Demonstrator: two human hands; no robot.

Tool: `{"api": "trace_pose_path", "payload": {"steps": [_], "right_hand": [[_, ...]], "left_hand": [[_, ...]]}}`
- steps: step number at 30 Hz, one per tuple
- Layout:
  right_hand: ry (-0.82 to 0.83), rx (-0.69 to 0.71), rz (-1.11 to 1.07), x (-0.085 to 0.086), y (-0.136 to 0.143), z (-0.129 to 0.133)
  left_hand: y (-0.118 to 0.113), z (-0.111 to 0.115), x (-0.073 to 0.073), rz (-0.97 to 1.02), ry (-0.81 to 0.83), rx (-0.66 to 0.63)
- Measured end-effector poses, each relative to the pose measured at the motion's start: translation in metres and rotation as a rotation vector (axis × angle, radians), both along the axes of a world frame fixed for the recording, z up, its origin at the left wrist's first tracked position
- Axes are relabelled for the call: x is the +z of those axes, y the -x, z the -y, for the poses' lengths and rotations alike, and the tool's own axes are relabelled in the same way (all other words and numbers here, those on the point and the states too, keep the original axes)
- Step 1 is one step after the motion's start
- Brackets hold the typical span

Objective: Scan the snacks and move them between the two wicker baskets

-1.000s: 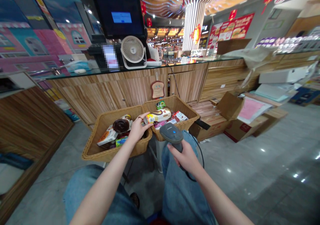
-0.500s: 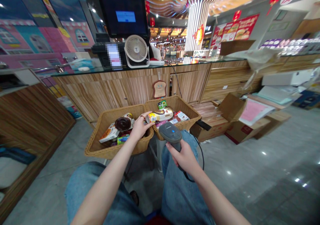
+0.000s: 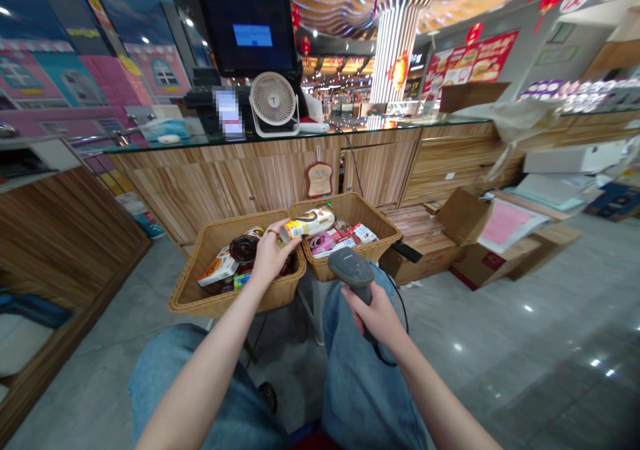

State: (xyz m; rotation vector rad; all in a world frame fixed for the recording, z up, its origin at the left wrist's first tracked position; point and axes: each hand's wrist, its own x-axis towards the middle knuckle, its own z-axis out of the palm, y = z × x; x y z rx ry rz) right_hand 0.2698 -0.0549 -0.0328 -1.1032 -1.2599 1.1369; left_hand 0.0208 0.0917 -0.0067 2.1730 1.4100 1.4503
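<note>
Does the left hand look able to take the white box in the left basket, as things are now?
Probably not at once: the left hand is holding a tube. The white box looks free from above, near in the left basket.

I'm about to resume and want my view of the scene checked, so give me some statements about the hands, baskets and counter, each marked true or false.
1. The left hand holds the near end of a tube-shaped package. True.
2. The right hand is empty. False: it holds a dark handheld scanner.
3. The left basket and the right basket sit side by side. True.
4. The round dark container lies in the right basket. False: it is in the left basket.
5. The small fan stands on the floor. False: it stands on the counter.
6. A toast-shaped ornament hangs at the counter's front. True.
</note>
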Motion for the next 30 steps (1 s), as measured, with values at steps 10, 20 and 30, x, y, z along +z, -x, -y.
{"api": "trace_pose_path", "payload": {"steps": [10, 20, 30], "right_hand": [[0.08, 0.03, -0.224, -0.014, -0.018, -0.006], [0.099, 0.022, -0.313, -0.021, -0.019, -0.005], [0.091, 0.035, -0.313, -0.021, -0.017, -0.006]], "left_hand": [[0.039, 0.026, 0.021, -0.342, -0.032, 0.485], [-0.049, -0.036, 0.023, -0.642, 0.147, 0.013], [-0.115, -0.098, 0.011, -0.817, 0.514, -0.056]]}}
